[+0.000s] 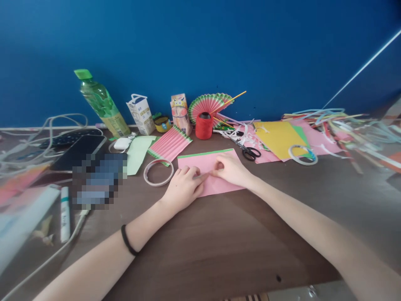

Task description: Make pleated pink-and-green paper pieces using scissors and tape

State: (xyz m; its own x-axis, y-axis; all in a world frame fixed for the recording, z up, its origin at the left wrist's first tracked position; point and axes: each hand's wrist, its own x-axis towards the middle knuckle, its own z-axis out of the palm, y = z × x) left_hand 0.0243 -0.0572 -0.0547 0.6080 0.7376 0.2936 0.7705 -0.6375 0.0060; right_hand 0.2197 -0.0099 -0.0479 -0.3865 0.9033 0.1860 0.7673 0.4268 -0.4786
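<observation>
A pink paper sheet (219, 188) with a green strip along its far edge lies flat on the brown table (194, 242). My left hand (184, 186) rests at its left side, fingers drawn together near the middle of the sheet. Just right of it, my right hand (230, 169) is on the paper, thumb and forefinger pinched. The fingertips of both hands nearly meet; whatever is between them is too small to make out. A roll of tape (158, 184) sits left of my left hand, and a pleated pink paper (171, 144) lies behind it.
Red thread spool (204, 126), paper fan (206, 104), carton (142, 117) and green bottle (102, 102) stand by the blue wall. Scissors (251, 154), yellow paper (275, 138) and another tape roll (303, 161) are right. A phone (103, 179), cables and a marker (65, 217) lie left.
</observation>
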